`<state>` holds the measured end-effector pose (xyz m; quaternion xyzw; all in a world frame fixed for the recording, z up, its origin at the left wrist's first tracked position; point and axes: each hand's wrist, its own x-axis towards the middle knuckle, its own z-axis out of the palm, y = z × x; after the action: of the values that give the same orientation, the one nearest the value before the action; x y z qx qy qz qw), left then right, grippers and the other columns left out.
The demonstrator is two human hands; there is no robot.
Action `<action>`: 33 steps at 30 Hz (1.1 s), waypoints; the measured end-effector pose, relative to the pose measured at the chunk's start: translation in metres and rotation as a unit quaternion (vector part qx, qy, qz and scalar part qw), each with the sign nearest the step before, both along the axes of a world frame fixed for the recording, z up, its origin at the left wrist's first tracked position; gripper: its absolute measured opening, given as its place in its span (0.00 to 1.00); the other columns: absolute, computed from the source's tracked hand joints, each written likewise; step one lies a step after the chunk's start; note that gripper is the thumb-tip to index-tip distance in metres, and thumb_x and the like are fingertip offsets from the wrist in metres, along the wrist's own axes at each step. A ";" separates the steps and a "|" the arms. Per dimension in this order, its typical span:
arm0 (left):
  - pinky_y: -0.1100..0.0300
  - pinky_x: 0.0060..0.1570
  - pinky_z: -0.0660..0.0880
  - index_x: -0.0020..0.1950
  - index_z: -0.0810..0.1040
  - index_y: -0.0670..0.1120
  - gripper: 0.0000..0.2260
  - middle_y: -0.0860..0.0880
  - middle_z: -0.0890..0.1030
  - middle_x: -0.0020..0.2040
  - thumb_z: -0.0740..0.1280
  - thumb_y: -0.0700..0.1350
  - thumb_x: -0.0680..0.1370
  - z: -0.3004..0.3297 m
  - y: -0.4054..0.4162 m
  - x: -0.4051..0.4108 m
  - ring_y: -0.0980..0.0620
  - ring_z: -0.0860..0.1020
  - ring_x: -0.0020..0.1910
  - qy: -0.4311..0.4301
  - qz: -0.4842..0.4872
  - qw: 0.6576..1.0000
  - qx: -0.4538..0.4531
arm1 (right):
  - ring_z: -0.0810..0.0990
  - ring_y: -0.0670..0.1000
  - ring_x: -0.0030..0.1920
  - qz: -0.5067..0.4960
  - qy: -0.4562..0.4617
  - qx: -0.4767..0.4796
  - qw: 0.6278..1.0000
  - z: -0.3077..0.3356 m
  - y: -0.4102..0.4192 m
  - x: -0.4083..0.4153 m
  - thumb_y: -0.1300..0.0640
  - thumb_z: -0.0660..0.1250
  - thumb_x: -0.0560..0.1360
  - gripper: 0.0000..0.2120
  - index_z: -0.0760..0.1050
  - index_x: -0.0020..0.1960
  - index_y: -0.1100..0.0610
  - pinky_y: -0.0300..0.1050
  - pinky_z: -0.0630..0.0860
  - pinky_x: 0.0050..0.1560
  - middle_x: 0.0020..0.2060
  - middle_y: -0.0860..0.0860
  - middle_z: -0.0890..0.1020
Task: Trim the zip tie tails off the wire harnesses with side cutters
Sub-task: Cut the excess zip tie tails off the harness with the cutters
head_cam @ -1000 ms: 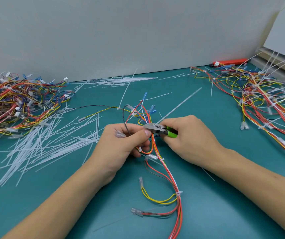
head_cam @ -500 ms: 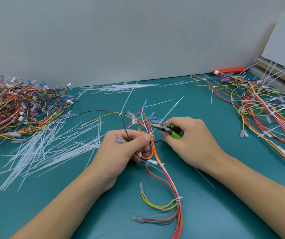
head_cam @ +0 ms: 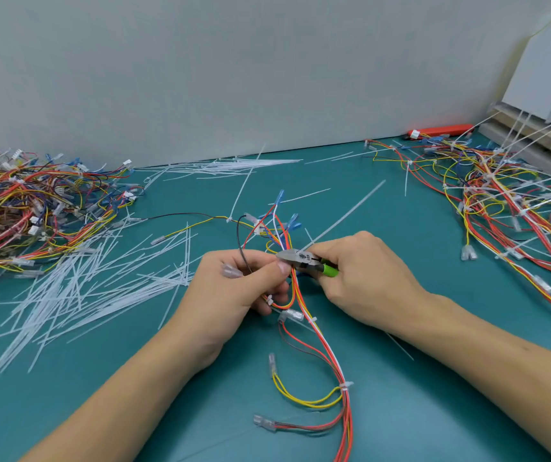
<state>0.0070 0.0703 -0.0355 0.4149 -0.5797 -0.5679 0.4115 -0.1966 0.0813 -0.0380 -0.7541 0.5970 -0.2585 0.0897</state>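
Teal mat [head_cam: 434,378]: cutters [head_cam: 295,256] touching harness [head_cam: 300,315] beside left-hand [head_cam: 234,291] grip.

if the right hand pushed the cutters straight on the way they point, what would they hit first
The right hand aims the cutters leftward at the left hand's thumb tip, which pinches the harness just ahead of the nose. Probably the thumb first, though depth is unclear.

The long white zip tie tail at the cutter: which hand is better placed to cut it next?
The right hand. It already grips the green-handled side cutters, whose tip lies at the base of the long white zip tie tail. The left hand holds the red, orange and yellow wire harness.
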 end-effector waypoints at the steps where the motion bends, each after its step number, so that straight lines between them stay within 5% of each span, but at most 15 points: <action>1: 0.63 0.29 0.73 0.39 0.86 0.45 0.05 0.43 0.81 0.34 0.74 0.46 0.71 0.001 0.000 0.000 0.50 0.79 0.31 0.001 -0.001 1.000 0.000 | 0.71 0.55 0.33 -0.001 -0.002 -0.001 1.000 -0.001 0.000 0.000 0.53 0.66 0.77 0.06 0.82 0.49 0.50 0.53 0.75 0.34 0.31 0.53 0.76; 10: 0.64 0.30 0.74 0.42 0.87 0.45 0.05 0.44 0.82 0.35 0.73 0.42 0.77 0.002 0.000 0.000 0.51 0.79 0.32 0.007 0.015 1.000 0.022 | 0.73 0.51 0.38 -0.040 -0.113 -0.064 0.991 -0.003 -0.003 -0.003 0.54 0.72 0.75 0.03 0.80 0.43 0.49 0.48 0.69 0.41 0.30 0.45 0.77; 16: 0.64 0.29 0.73 0.41 0.86 0.44 0.05 0.43 0.82 0.35 0.73 0.39 0.77 0.000 0.000 -0.001 0.50 0.79 0.32 -0.003 0.010 1.000 0.015 | 0.77 0.53 0.43 0.009 -0.057 -0.027 0.998 -0.001 0.002 0.000 0.54 0.70 0.74 0.03 0.83 0.47 0.49 0.52 0.75 0.49 0.36 0.47 0.82; 33: 0.64 0.29 0.73 0.40 0.86 0.46 0.06 0.43 0.82 0.34 0.73 0.40 0.77 0.002 0.001 0.000 0.51 0.79 0.31 -0.001 0.009 1.000 0.010 | 0.69 0.58 0.34 -0.005 0.009 -0.022 1.000 -0.001 0.000 0.001 0.52 0.67 0.77 0.07 0.78 0.42 0.54 0.51 0.71 0.33 0.26 0.51 0.70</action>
<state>0.0066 0.0717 -0.0334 0.4247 -0.5704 -0.5699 0.4117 -0.1960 0.0817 -0.0386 -0.7552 0.5956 -0.2658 0.0663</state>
